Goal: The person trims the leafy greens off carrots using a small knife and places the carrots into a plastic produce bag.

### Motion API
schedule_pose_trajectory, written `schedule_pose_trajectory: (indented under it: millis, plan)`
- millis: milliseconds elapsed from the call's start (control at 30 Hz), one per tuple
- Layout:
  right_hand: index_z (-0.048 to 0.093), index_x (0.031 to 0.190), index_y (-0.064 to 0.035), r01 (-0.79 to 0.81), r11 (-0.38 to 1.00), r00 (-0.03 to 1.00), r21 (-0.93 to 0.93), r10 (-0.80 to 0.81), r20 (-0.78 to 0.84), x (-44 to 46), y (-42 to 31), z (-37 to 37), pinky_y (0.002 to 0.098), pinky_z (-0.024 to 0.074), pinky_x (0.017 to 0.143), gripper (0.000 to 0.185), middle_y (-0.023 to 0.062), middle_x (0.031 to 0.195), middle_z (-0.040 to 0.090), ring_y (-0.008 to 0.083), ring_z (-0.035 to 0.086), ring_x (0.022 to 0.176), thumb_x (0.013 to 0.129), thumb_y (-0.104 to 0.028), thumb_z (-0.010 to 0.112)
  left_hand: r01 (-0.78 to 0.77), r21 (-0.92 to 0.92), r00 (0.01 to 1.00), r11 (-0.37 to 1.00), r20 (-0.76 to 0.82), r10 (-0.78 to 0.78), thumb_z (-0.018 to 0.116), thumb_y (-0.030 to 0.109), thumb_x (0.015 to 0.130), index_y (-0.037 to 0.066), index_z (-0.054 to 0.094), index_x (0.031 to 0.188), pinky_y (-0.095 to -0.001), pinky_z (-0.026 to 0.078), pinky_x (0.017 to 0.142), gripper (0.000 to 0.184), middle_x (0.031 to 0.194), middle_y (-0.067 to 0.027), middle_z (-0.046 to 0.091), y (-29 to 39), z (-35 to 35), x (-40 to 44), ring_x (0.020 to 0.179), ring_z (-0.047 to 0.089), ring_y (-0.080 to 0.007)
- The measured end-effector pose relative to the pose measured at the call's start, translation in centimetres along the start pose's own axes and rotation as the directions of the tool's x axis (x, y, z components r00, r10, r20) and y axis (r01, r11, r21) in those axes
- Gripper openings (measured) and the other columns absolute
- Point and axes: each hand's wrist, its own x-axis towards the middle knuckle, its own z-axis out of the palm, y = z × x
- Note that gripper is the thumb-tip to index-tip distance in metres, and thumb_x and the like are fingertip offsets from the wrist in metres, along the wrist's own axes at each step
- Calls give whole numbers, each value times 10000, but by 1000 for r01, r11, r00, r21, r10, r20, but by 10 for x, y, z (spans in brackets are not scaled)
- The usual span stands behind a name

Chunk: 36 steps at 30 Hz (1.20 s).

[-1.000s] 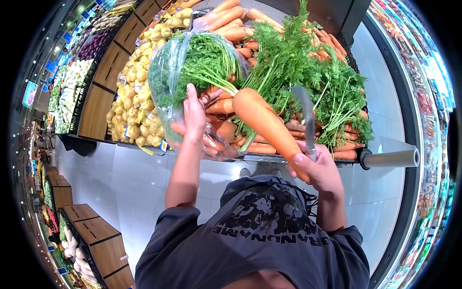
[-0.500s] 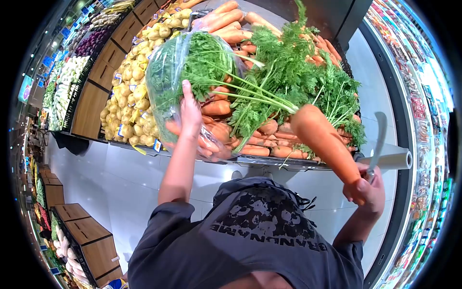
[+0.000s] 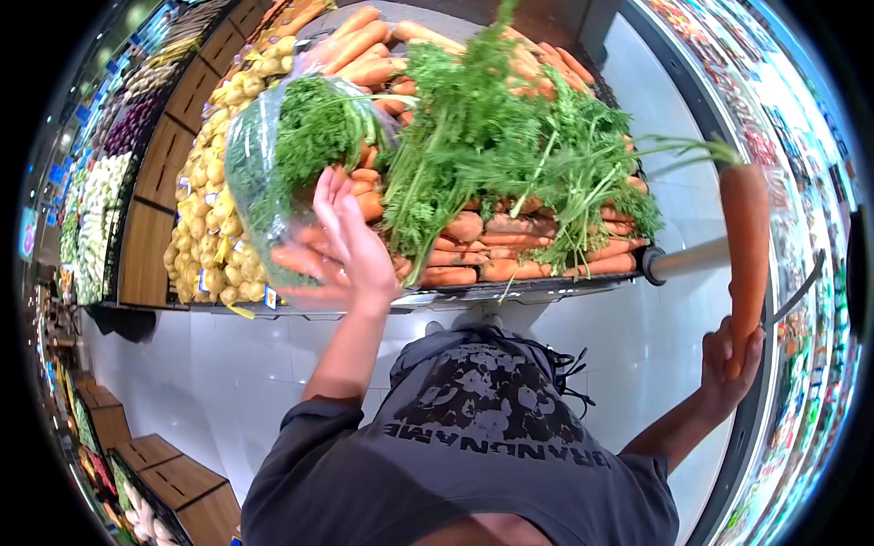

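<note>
My right hand (image 3: 731, 364) is closed around the lower end of a large carrot (image 3: 746, 241), held upright at the far right. Its green stalks (image 3: 683, 153) trail off to the left. A knife with a curved blade (image 3: 803, 291) sticks out from behind the same hand; its handle is hidden. My left hand (image 3: 357, 247) has its fingers stretched out, beside a clear plastic bag (image 3: 244, 155) of carrots and leafy tops. Whether the palm touches the bag I cannot tell. Loose carrot greens (image 3: 492, 136) lie over the carrot pile (image 3: 519, 246).
Bagged potatoes (image 3: 211, 209) fill the display left of the carrots. A metallic roll or bar (image 3: 689, 258) juts from the display's right corner. Wooden produce stands (image 3: 146, 246) line the left, and a lit chilled shelf (image 3: 819, 419) runs along the right.
My right hand has swung right with the carrot and knife, and the carrot has turned upright. My left hand has shifted right and its fingers have stretched out. The view has shifted too.
</note>
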Motion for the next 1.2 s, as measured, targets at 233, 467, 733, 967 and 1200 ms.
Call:
schedule_pose_trajectory:
  millis: [233,467,733,967,1200]
  plan:
    - [572,1143,25,-37,957,976,-287,-28,-216,-14,51,10,209,383,420,433,88,799,621,87,541,541,948,-342,694,-217,-93,398,972,901,175,474,353,1066,-40,520,1354,-361,455,1019,489,1371,-161,573,26,41,-56,1167,612,-259]
    - [544,1402,15,-290,875,933,-389,349,90,-50,137,91,193,404,548,517,23,826,670,38,528,619,956,-205,685,891,-59,257,450,883,-392,293,440,1114,-23,345,1491,-412,415,1154,599,1415,-157,544,6,75,-90,1292,561,-268]
    - [620,1290,1,-42,810,931,-585,244,272,-45,180,82,298,494,744,407,86,935,645,163,619,808,915,-122,716,797,45,361,602,763,-536,473,293,1092,12,400,1363,-427,578,930,397,1175,-176,626,-4,61,-79,1050,679,-265]
    - [533,1369,-20,94,657,940,-748,188,284,-12,169,70,325,465,781,491,142,1026,470,251,542,853,884,-4,606,435,315,417,844,760,-499,737,170,932,16,433,1389,-321,529,894,570,1166,-93,636,-10,55,-57,1008,635,-154]
    - [570,1169,-13,217,630,896,-745,175,409,19,171,74,408,483,745,267,179,1021,582,369,597,870,939,-115,660,162,408,454,898,777,-435,853,221,827,25,494,1357,-346,530,922,670,1149,-121,703,-16,52,-50,1067,679,-196]
